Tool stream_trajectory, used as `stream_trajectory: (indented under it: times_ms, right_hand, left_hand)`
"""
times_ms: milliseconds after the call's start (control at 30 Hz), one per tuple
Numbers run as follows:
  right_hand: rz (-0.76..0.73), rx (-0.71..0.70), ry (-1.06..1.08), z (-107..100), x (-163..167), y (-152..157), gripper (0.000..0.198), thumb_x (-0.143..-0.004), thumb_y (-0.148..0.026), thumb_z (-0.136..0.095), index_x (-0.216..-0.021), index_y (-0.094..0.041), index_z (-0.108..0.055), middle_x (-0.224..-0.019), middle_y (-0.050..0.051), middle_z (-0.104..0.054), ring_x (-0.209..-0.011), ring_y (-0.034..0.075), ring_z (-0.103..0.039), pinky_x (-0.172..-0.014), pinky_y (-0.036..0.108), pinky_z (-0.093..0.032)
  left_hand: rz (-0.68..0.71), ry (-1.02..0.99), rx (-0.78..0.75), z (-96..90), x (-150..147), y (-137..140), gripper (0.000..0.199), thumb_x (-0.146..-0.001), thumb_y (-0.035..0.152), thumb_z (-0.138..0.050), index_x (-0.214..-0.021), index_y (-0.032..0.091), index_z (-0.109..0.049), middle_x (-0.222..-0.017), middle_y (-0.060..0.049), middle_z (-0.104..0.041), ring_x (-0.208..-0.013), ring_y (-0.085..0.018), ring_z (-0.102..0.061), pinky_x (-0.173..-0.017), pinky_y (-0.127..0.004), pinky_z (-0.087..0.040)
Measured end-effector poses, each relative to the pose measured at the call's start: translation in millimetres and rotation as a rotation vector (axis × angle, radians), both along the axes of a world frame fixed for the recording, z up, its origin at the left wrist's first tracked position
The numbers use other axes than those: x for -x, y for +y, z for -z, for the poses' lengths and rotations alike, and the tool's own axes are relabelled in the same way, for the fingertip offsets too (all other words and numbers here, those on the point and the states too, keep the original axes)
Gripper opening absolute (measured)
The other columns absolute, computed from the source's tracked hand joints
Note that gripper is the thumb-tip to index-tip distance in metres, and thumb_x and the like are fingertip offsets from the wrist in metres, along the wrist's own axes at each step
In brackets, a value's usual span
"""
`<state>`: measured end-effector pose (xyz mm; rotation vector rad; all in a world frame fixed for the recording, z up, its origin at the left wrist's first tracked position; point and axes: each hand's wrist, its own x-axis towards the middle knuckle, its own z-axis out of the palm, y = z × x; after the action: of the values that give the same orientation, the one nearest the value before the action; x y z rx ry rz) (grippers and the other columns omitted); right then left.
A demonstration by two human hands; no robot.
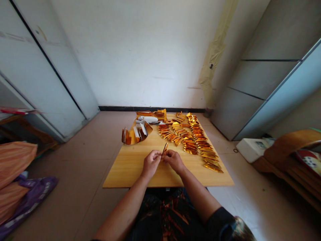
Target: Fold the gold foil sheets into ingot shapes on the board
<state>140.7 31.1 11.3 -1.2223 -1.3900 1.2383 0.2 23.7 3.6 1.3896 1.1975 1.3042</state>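
Observation:
Between my two hands, over the near middle of the wooden table [132, 170], a small folded piece of gold foil paper [165, 147] stands on edge with its tip pointing away from me. My left hand [151, 161] pinches it from the left. From the right, my right hand [173, 160] grips it with bent fingers. Its lower part is hidden by my fingertips. Rows of folded gold foil pieces [200, 139] lie beyond and to the right of my right hand. Past my left hand is a curled stack of gold foil sheets [131, 136] with white undersides.
Toward the table's back lie a white plastic-looking packet [147, 119] and more gold sheets [162, 114]. A white wall, grey cabinets and a grey refrigerator [250, 73] surround the table. Orange and purple bags [32, 195] lie at left; a white box [251, 150] and wooden seat stand right.

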Motion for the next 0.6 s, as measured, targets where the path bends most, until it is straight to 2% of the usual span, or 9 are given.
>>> stream_trajectory:
  times_ms: [233, 500, 600]
  right_hand:
    - [0.051, -0.102, -0.227, 4, 2, -2, 0.014, -0.069, -0.031, -0.055, -0.063, -0.019, -0.057, -0.059, -0.003, -0.057, -0.058, 0.012, -0.050, -0.056, 0.021, -0.038]
    - [0.165, -0.188, -0.352, 0, 10, -7, 0.012, -0.071, -0.022, -0.050, -0.062, -0.021, -0.058, -0.061, -0.001, -0.060, -0.060, 0.014, -0.052, -0.059, 0.023, -0.038]
    - [0.193, -0.200, -0.386, 1, 12, -7, 0.011, -0.071, -0.021, -0.049, -0.062, -0.021, -0.057, -0.063, -0.001, -0.060, -0.061, 0.014, -0.052, -0.059, 0.023, -0.037]
  left_hand:
    - [-0.023, 0.030, 0.090, 3.3, -2, 4, 0.020, -0.068, 0.033, -0.063, -0.079, 0.017, -0.060, -0.072, -0.001, -0.066, -0.068, -0.015, -0.063, -0.064, -0.023, -0.047]
    - [-0.130, 0.220, 0.009, -5.3, -9, 2, 0.004, -0.068, 0.021, -0.054, -0.070, 0.019, -0.057, -0.064, 0.002, -0.063, -0.062, -0.013, -0.059, -0.060, -0.021, -0.044]
    - [-0.188, 0.302, 0.002, -6.7, -11, 2, 0.004, -0.068, 0.018, -0.053, -0.069, 0.020, -0.056, -0.065, 0.002, -0.063, -0.063, -0.013, -0.060, -0.061, -0.021, -0.043]
